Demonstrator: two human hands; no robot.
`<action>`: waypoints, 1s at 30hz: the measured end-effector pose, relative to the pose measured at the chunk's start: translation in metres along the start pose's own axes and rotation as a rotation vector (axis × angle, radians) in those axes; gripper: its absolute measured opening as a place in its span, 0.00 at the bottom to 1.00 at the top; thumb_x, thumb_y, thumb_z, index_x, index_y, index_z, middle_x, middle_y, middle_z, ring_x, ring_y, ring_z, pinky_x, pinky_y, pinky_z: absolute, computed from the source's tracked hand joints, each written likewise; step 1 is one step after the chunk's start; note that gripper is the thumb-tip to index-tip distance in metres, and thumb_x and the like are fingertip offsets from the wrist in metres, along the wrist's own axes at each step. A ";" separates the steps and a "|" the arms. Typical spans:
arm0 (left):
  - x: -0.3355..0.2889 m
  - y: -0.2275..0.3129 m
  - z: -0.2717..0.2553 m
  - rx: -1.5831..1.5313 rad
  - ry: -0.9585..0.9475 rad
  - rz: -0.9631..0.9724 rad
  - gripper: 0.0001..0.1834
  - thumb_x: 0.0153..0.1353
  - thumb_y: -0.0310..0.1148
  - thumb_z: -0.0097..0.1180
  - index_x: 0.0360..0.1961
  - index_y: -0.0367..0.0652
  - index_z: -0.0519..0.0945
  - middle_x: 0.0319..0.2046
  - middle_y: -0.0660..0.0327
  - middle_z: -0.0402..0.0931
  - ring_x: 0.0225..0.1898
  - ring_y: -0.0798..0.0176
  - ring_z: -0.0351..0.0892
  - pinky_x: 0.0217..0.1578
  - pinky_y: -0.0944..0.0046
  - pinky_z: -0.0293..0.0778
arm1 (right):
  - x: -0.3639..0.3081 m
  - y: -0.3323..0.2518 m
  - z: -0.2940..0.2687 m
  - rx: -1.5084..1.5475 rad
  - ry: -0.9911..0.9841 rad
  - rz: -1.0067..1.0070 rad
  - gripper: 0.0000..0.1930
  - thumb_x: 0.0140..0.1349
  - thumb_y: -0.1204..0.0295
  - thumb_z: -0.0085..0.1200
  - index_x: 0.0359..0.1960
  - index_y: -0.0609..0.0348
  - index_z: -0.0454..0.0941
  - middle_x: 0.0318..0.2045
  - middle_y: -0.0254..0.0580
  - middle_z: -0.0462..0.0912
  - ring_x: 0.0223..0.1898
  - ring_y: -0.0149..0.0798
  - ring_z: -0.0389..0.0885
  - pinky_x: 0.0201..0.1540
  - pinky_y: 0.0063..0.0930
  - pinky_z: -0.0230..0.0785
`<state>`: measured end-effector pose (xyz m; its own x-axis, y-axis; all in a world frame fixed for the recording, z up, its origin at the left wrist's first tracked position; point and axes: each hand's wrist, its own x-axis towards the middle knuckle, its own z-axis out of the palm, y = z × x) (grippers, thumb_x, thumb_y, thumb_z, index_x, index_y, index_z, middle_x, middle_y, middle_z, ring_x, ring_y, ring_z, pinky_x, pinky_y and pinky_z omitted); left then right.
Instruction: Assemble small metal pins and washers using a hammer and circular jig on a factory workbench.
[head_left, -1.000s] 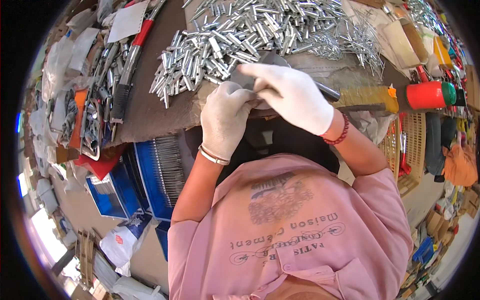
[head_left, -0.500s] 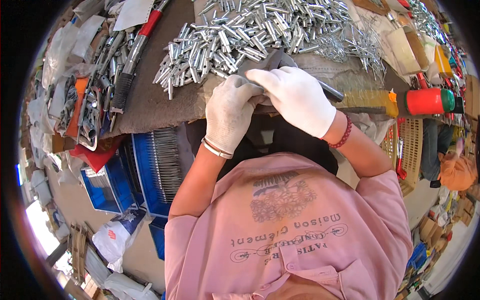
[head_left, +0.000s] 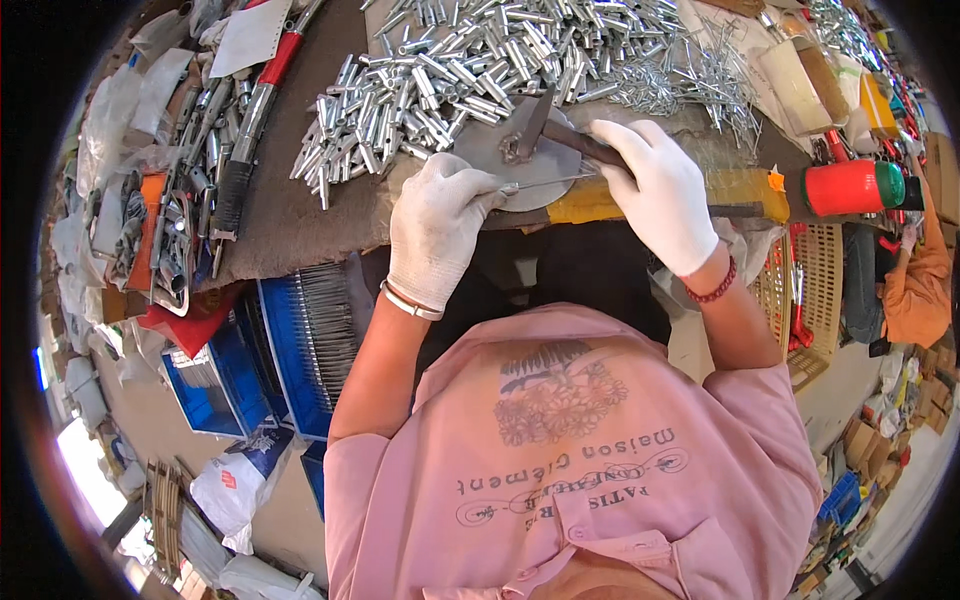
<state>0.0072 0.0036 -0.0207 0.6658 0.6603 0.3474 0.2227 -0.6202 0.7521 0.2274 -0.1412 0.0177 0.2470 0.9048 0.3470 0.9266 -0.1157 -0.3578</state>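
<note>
My left hand (head_left: 442, 225), in a white knit glove, is closed in a pinch on a small silver metal tube (head_left: 510, 187). A thin metal pin (head_left: 552, 182) reaches rightward from the tube over a round grey metal plate (head_left: 478, 150). My right hand (head_left: 662, 195), gloved too, is wrapped round the dark handle of a hammer (head_left: 585, 143). The hammer's head lies over the plate, its narrow end toward the far side. Just beyond the plate spreads a large heap of short silver tubes (head_left: 450, 80). Thin loose pins (head_left: 715, 75) are piled at the right of the heap.
Hand tools (head_left: 250, 120) and plastic bags crowd the left side. A red and green cylinder (head_left: 853, 187) lies at the bench's right edge, near yellow tape (head_left: 735, 190). Blue crates (head_left: 300, 340) stand below left, a yellow basket (head_left: 815, 290) below right. Another person in orange (head_left: 925, 285) is at far right.
My hands have moved apart. My right hand has taken hold of the hammer's handle, and the hammer has come nearer the plate's middle. The tube and pin now show at my left fingertips.
</note>
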 end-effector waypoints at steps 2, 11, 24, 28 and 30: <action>0.002 0.001 -0.001 0.000 -0.004 0.022 0.06 0.53 0.27 0.73 0.33 0.47 0.89 0.31 0.58 0.79 0.36 0.51 0.82 0.36 0.54 0.77 | -0.010 -0.009 -0.007 0.139 0.010 0.033 0.25 0.61 0.80 0.63 0.61 0.49 0.82 0.44 0.44 0.84 0.43 0.51 0.85 0.46 0.39 0.78; 0.002 0.005 -0.005 0.078 -0.007 0.048 0.08 0.52 0.25 0.73 0.34 0.45 0.89 0.31 0.58 0.79 0.36 0.50 0.82 0.36 0.54 0.77 | -0.030 -0.025 -0.006 0.034 -0.170 -0.108 0.30 0.60 0.82 0.62 0.64 0.42 0.81 0.40 0.45 0.82 0.37 0.49 0.85 0.40 0.38 0.80; -0.002 0.001 -0.004 -0.078 -0.007 -0.022 0.07 0.52 0.25 0.74 0.34 0.44 0.90 0.32 0.57 0.80 0.36 0.52 0.82 0.37 0.57 0.77 | -0.010 -0.031 0.011 -0.065 -0.132 -0.061 0.09 0.57 0.68 0.69 0.34 0.51 0.80 0.35 0.39 0.80 0.38 0.48 0.83 0.40 0.41 0.76; -0.010 0.005 -0.003 -0.044 0.012 -0.060 0.10 0.53 0.25 0.73 0.39 0.43 0.90 0.34 0.56 0.81 0.37 0.52 0.82 0.39 0.57 0.78 | -0.022 -0.040 0.009 0.230 -0.320 0.107 0.06 0.62 0.70 0.65 0.38 0.54 0.82 0.28 0.45 0.83 0.31 0.49 0.85 0.37 0.41 0.77; -0.024 0.006 0.002 0.095 0.156 -0.019 0.15 0.56 0.24 0.71 0.45 0.43 0.90 0.37 0.55 0.82 0.40 0.52 0.83 0.42 0.58 0.78 | -0.024 -0.043 0.008 0.451 -0.475 0.231 0.08 0.62 0.70 0.65 0.42 0.55 0.83 0.28 0.46 0.83 0.31 0.48 0.84 0.37 0.39 0.76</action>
<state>-0.0060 -0.0168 -0.0256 0.5442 0.7255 0.4213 0.3054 -0.6390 0.7060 0.1796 -0.1549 0.0178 0.1776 0.9707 -0.1618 0.6313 -0.2386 -0.7379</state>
